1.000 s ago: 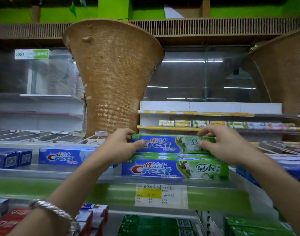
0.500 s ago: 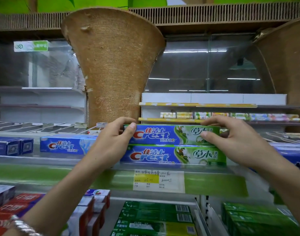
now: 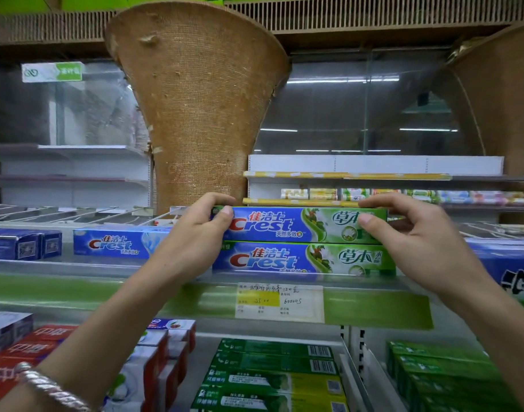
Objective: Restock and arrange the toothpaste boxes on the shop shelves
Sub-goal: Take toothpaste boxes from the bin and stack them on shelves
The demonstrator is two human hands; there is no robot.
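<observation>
Two blue-and-green Crest toothpaste boxes lie stacked on the middle shelf [image 3: 76,267]. I hold the upper Crest box [image 3: 296,225] by both ends, its front facing me. My left hand [image 3: 195,233] grips its left end, thumb on the front and fingers over the top. At the other end my right hand [image 3: 415,233] pinches it the same way. It rests flat on the lower Crest box [image 3: 299,260], which sits at the shelf's front edge above a price label [image 3: 280,300].
A blue Crest box [image 3: 115,242] and dark blue boxes [image 3: 23,243] lie to the left, another blue box [image 3: 504,263] to the right. Below are red-and-white boxes [image 3: 32,352] and green boxes [image 3: 275,373]. A woven cone [image 3: 195,99] rises behind the shelf.
The upper box was tipped with its top face showing; it now lies squared on the lower box with its front facing me. My view has tilted down a little.
</observation>
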